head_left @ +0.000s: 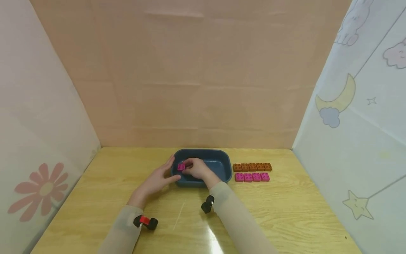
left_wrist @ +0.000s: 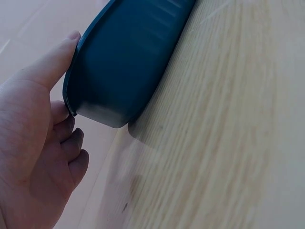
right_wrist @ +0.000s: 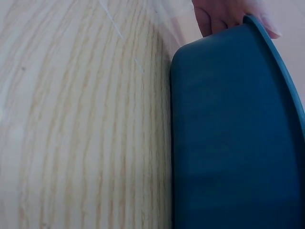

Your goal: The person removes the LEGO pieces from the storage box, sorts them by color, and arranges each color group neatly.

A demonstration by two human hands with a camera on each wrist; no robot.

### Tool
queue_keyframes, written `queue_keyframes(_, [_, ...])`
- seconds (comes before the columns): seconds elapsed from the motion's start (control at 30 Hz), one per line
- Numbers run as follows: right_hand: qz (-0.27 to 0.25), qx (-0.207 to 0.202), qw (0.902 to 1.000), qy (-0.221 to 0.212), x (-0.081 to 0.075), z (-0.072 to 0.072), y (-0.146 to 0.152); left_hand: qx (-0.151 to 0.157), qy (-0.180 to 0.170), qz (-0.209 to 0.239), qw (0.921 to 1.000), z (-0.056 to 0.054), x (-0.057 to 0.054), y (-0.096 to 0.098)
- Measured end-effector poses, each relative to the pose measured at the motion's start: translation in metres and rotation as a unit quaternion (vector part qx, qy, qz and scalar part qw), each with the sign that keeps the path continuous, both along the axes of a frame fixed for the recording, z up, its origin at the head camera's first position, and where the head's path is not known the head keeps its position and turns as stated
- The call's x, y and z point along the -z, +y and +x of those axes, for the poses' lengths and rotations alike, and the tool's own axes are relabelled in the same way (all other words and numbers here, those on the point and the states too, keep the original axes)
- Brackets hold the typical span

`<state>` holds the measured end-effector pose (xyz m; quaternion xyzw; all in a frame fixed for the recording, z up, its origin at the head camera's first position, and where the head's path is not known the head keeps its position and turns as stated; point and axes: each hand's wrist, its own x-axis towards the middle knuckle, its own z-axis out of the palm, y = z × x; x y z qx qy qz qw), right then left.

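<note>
A dark blue rectangular plastic tub [head_left: 219, 176] stands on the table. My left hand [head_left: 158, 180] holds its left end, thumb at the near corner and fingers along the end wall. In the left wrist view the thumb lies at the rim and the other fingers [left_wrist: 71, 145] are bent beside the end wall. My right hand [head_left: 198, 168] reaches over the near rim into the tub and pinches a pink building block [head_left: 181, 167] near the left end. The right wrist view shows the tub's outer wall [right_wrist: 233, 124] but neither the block nor the right fingers.
Right of the tub, a row of several orange-brown building blocks [head_left: 252, 167] lies behind a row of several pink building blocks [head_left: 252, 177]. The wooden table [head_left: 285, 215] is bounded by a tan back panel [head_left: 203, 88] and patterned side panels [head_left: 358, 148].
</note>
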<state>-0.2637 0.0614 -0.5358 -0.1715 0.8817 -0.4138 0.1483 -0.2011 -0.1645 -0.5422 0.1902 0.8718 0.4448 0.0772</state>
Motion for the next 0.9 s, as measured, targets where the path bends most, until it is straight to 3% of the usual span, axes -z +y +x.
queue_keyframes(0.3, [0.007,-0.009,0.9999,0.000,-0.006,0.003,0.001,-0.008,0.000,-0.016,0.9998,-0.001,0.001,0.000])
queue_keyframes(0.67, [0.048,-0.046,0.9959,0.061,-0.012,0.000,0.005,-0.011,-0.011,0.000,0.9999,0.000,-0.003,0.002])
queue_keyframes(0.9, [0.033,-0.059,0.9950,0.073,-0.018,-0.001,0.030,-0.015,-0.011,-0.006,0.9998,0.001,-0.005,0.004])
